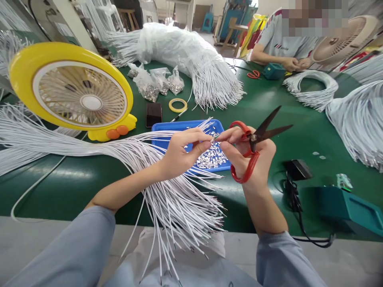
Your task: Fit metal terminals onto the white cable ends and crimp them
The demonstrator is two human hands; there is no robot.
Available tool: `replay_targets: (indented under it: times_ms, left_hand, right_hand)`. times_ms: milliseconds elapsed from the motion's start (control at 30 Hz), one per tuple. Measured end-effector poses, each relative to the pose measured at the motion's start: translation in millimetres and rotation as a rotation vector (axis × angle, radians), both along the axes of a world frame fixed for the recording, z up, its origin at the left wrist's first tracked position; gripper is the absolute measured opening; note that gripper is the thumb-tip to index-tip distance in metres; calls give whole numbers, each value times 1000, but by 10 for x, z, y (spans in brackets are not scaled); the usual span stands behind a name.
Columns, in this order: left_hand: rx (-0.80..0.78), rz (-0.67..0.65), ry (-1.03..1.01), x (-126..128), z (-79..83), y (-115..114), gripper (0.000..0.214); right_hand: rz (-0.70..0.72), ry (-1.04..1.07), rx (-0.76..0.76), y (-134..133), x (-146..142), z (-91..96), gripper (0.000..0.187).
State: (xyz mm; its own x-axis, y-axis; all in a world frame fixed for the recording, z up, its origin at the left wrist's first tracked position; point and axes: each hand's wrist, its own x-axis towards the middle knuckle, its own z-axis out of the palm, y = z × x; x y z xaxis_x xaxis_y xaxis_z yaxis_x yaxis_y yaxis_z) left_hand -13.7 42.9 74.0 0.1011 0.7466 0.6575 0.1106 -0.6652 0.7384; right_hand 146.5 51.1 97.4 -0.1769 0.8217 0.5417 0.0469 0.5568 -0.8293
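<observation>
My left hand (188,151) is closed in a pinch, thumb and forefinger on a small silver metal piece (213,138). My right hand (254,167) has red-handled scissors (245,169) hooked over its fingers, blades spread and pointing up to the right. Its thumb and forefinger meet the left fingertips at the metal piece; a thin wire end may be between them, but I cannot tell. Beneath both hands lies a blue tray (176,126) with many loose silver pieces (211,156). A bundle of white cables (170,195) runs under my left forearm, its loose ends fanning over the table edge.
A yellow fan (22,75) stands left on the green table (98,183). Behind the tray are a phone (153,114), yellow tape roll (177,105), bags of metal parts (151,89) and a wrapped cable bundle (179,46). A teal box (350,209) and black adapter (297,169) sit right. A co-worker sits opposite.
</observation>
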Motion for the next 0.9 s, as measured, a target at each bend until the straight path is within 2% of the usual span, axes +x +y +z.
replay_targets:
  times_ms: [200,400,667,800,900]
  left_hand:
    - [44,13,-2,11,-32,12,6]
    - [-14,33,-29,40,-45,2,7]
    - [-99,22,-136,77,-38,-26,14]
    - [-103,27,-171,80,-33,-30,18]
    - [-137,1,-199,50,-10,-22,17]
  right_hand:
    - [28,-21,-3,4,19,6,15]
    - [-94,-157,109,14,28,-10,20]
    - [-157,-22,88,-49,-110,-126,20]
    - [-130,61,46,-58,-153,-158,20]
    - [-114,1,41,-22,-94,-124,16]
